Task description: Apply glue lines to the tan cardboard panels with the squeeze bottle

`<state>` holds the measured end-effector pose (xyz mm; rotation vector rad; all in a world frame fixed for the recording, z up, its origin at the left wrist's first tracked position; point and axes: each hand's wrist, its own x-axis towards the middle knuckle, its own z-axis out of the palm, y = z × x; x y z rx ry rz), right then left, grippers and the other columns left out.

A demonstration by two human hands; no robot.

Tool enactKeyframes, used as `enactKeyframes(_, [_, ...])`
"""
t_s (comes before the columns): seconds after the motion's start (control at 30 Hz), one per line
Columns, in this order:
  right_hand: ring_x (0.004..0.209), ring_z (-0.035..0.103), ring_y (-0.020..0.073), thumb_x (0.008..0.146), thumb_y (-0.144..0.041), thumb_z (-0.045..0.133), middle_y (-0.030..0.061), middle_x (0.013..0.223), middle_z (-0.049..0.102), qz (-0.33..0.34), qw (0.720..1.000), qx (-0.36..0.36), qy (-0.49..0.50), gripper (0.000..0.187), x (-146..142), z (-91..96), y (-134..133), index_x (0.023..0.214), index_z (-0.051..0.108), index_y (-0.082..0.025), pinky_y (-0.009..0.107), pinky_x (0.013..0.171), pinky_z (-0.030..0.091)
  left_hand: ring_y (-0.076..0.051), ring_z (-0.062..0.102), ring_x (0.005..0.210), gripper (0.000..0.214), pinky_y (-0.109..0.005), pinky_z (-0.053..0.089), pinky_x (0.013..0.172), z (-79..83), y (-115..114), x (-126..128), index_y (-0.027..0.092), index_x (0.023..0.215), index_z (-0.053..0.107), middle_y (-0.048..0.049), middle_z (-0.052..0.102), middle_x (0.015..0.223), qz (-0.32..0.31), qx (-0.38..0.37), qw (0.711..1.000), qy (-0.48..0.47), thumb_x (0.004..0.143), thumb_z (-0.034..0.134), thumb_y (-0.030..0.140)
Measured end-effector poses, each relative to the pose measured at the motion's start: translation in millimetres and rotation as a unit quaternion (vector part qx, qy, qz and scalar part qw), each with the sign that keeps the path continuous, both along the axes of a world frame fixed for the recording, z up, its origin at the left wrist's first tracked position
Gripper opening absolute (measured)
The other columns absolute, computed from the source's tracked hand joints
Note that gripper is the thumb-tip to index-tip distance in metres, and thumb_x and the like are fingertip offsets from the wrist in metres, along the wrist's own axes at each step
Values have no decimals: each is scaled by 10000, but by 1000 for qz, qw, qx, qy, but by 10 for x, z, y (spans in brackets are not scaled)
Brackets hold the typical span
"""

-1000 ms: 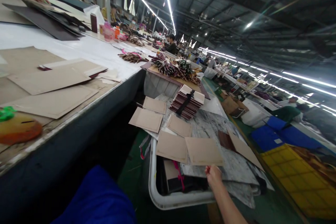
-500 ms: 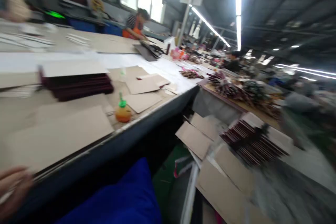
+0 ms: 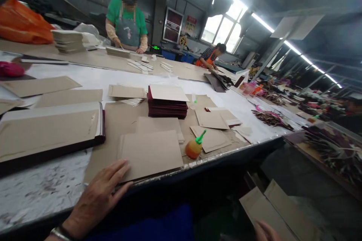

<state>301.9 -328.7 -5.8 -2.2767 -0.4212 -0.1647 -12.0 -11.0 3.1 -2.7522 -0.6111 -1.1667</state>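
My left hand (image 3: pixel 102 192) lies with its fingers stretched out at the left edge of a beige cardboard sheet (image 3: pixel 152 154) on the table. A metal bracelet is on that wrist. At the bottom right, only part of my right hand (image 3: pixel 266 231) shows, its fingers close together at the edge of a cardboard piece (image 3: pixel 256 205) on a lower surface. A round orange glue bottle (image 3: pixel 194 149) with a green nozzle stands beside the sheet. Behind it is a stack of dark red boards (image 3: pixel 167 108) with a pale top.
At left lies a thick dark red piece with a cardboard face (image 3: pixel 51 131). More cardboard pieces (image 3: pixel 212 118) lie to the right. A co-worker in green (image 3: pixel 127 26) and another in an orange apron (image 3: pixel 207 58) work across the table. The table's front edge (image 3: pixel 226 152) runs diagonally.
The view has swung left, bringing the green-clad co-worker into full sight. My left hand, earlier closed at the lower left, now lies spread by the sheet. My right hand has appeared at the bottom right.
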Motion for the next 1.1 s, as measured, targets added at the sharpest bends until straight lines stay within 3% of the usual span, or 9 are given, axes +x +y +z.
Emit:
enactKeyframes(0.13, [811,654,273,757,-568,608,96,992,687,217,976,9,-8,532,64,207,924,1153,605,-213,407,753,532,-225,620,1045,384,-335,522,902,-75,106,-23,163,1175,580,-100,630,1163,-9,2,1000,-2,940,439,433])
enactKeyframes(0.23, [1049,582,325,768,-613,583,179,1162,616,268,962,8,-58,670,90,188,1597,1234,529,-134,487,923,455,-223,617,1052,380,-330,520,910,-111,136,-46,160,1184,583,-100,629,1171,6,1,1000,-6,937,456,419])
enactKeyframes(0.3, [1059,556,360,742,-705,557,212,1115,609,258,962,-10,-84,749,111,107,1836,1182,544,-98,531,937,423,-221,610,1068,355,-327,519,919,-103,122,-55,152,1188,582,-105,627,1176,23,-4,1000,-8,936,471,377])
enactKeyframes(0.43, [894,556,359,689,-819,500,158,885,598,227,964,-32,-134,734,186,-24,1943,956,575,-139,547,839,444,-205,607,1077,315,-297,525,923,-37,60,-42,157,1187,586,-97,639,1158,43,-18,999,-6,932,487,315])
enactKeyframes(0.53, [893,539,347,654,-800,562,127,886,562,220,963,5,-152,669,173,24,1950,904,528,-181,547,840,437,-200,615,1060,283,-295,523,928,-7,31,-23,151,1167,595,-96,653,1121,49,-22,998,-16,916,521,258])
enactKeyframes(0.7, [956,588,295,588,-599,751,97,1051,565,220,968,113,34,651,-100,366,1982,1020,445,-221,437,845,486,-201,605,1066,255,-302,509,943,6,21,-7,120,1134,604,-111,651,1099,50,-25,998,-22,915,525,225])
enactKeyframes(0.83, [903,629,280,572,-518,796,63,997,619,273,934,110,200,635,-415,694,2066,1029,459,-234,353,739,523,-196,599,1059,226,-306,510,933,19,-5,-5,126,1101,610,-105,653,1079,55,-41,997,-35,921,518,226])
enactKeyframes(0.97, [808,642,259,577,-482,796,31,917,642,310,913,109,242,607,-658,902,2255,1039,479,-249,331,682,522,-188,604,1030,179,-311,505,937,25,-39,-29,140,1047,620,-92,658,1037,51,-64,995,-64,921,500,183])
enactKeyframes(1.1, [863,646,286,569,-494,790,65,991,653,360,896,77,246,655,-739,995,2459,1099,505,-237,384,760,523,-162,617,971,205,-276,528,886,-8,-47,-81,150,1018,628,-77,666,989,39,-61,994,-76,926,448,118])
